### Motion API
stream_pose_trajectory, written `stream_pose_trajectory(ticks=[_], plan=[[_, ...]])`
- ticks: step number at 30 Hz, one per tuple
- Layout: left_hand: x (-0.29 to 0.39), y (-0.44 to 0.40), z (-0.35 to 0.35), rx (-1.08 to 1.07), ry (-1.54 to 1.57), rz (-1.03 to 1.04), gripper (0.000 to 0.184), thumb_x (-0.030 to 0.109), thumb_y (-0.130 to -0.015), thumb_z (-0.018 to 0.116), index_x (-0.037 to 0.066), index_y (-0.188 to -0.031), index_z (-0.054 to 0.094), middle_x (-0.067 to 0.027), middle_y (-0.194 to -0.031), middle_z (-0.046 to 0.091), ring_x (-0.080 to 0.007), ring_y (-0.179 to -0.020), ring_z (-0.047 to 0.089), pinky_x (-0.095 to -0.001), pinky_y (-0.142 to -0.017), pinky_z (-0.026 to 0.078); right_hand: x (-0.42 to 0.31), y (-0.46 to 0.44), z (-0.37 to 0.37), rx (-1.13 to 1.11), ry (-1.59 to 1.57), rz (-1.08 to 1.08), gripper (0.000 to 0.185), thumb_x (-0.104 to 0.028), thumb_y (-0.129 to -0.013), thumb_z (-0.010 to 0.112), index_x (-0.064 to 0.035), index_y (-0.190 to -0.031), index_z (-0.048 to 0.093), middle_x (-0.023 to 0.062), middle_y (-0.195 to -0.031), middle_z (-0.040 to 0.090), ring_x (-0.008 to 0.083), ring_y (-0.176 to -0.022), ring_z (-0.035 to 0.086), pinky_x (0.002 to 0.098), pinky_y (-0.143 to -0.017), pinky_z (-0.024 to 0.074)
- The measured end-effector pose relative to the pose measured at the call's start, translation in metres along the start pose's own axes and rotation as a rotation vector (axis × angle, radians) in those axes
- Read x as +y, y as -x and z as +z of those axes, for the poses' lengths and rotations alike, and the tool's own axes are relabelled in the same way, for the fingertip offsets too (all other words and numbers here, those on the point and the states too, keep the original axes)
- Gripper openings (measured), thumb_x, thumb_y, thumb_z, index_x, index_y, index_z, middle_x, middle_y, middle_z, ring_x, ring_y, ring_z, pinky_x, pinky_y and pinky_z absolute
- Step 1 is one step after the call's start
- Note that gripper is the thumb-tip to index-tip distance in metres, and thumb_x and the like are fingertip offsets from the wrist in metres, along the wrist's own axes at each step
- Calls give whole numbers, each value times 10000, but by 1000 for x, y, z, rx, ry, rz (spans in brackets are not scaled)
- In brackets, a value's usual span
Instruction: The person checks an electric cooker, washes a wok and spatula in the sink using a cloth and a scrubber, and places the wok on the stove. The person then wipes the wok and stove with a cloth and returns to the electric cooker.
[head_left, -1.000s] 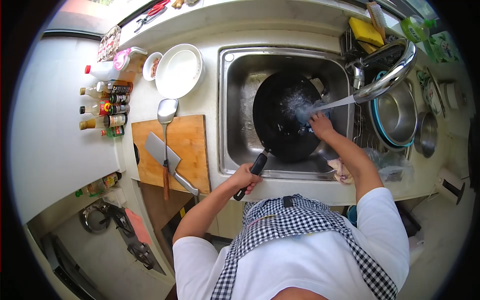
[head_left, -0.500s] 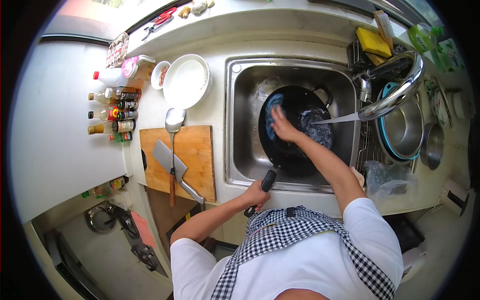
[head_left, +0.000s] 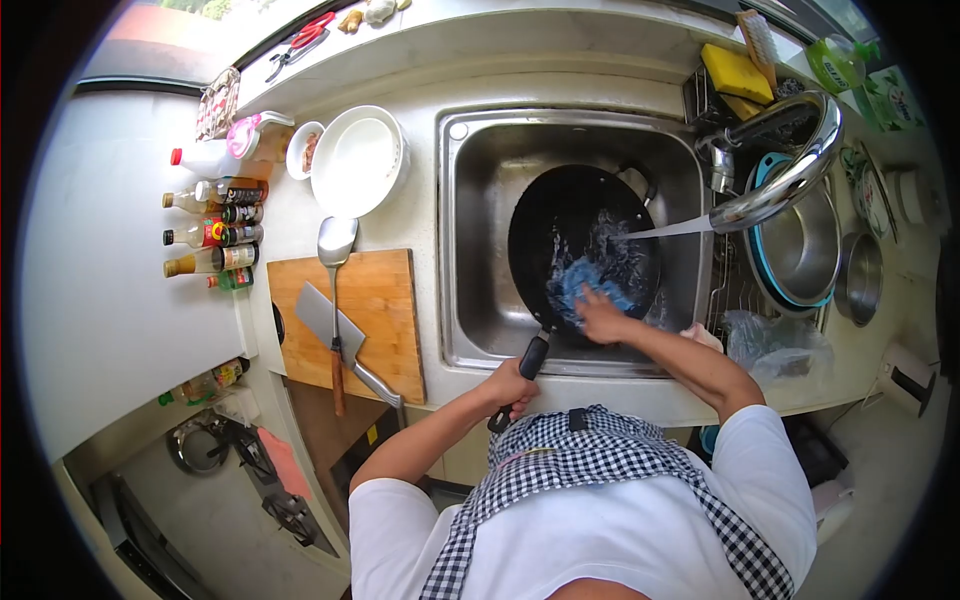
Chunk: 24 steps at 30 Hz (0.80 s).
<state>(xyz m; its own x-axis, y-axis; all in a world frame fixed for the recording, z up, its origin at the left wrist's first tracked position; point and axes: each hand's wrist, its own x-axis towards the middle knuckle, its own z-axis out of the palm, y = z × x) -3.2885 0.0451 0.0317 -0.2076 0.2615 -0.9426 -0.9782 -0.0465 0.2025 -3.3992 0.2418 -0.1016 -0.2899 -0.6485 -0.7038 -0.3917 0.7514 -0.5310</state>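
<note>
A black wok (head_left: 545, 225) rests in the steel sink (head_left: 475, 330), its handle (head_left: 536, 357) over the front rim. My left hand (head_left: 512, 388) is wrapped round that handle. Inside the wok, my right hand (head_left: 598, 315) presses a blue cloth (head_left: 583, 283) against the lower part of the bowl, fingers over the cloth. Water (head_left: 665, 230) runs from the curved faucet (head_left: 785, 190) into the wok and splashes beside the cloth.
Left of the sink, a cutting board (head_left: 390, 300) bears a cleaver (head_left: 318, 310) and a spatula (head_left: 337, 240). Behind it are a white bowl (head_left: 358, 160) and several bottles (head_left: 210, 260). Metal basins (head_left: 805, 245) and a plastic bag (head_left: 770, 345) lie right.
My right hand has gone from the wok's right side to its upper left, then down to the lower middle with the blue cloth. My left hand has stayed on the handle.
</note>
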Motion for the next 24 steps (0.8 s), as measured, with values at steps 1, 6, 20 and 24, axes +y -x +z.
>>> stream_pose_trajectory(ticks=[1,6,20,24], plan=[[-1,0,1,-6,-4,2,272,-49,-743,579,26,-949,419,-26,-513,403,-108,-366,399,-275,-308,339,-12,-5,1,16,-85,-91,646,-135,-798,526,-35,-1389,286,278,-1464,121,504,-1286,249,483,-1083,230],[4,10,3,39,-31,59,242,-51,-752,575,31,-907,408,-24,-518,400,-102,-373,398,-267,-310,336,15,-19,-6,184,117,-97,778,-120,-778,569,-152,-1446,171,217,-1457,225,438,-1278,310,469,-1065,264],[9,18,10,32,18,98,236,-64,-721,545,-7,-902,404,-38,-524,429,-113,-362,421,-272,-295,342,31,-32,-3,129,-112,127,788,-105,-775,475,-214,-1460,101,237,-1473,155,457,-1314,239,487,-1081,231],[9,15,19,10,50,87,244,-56,-741,568,5,-910,402,-33,-518,417,-110,-368,421,-273,-303,347,4,-38,-6,33,-92,177,698,-108,-809,486,-71,-1433,175,331,-1425,170,517,-1281,240,468,-1082,233]])
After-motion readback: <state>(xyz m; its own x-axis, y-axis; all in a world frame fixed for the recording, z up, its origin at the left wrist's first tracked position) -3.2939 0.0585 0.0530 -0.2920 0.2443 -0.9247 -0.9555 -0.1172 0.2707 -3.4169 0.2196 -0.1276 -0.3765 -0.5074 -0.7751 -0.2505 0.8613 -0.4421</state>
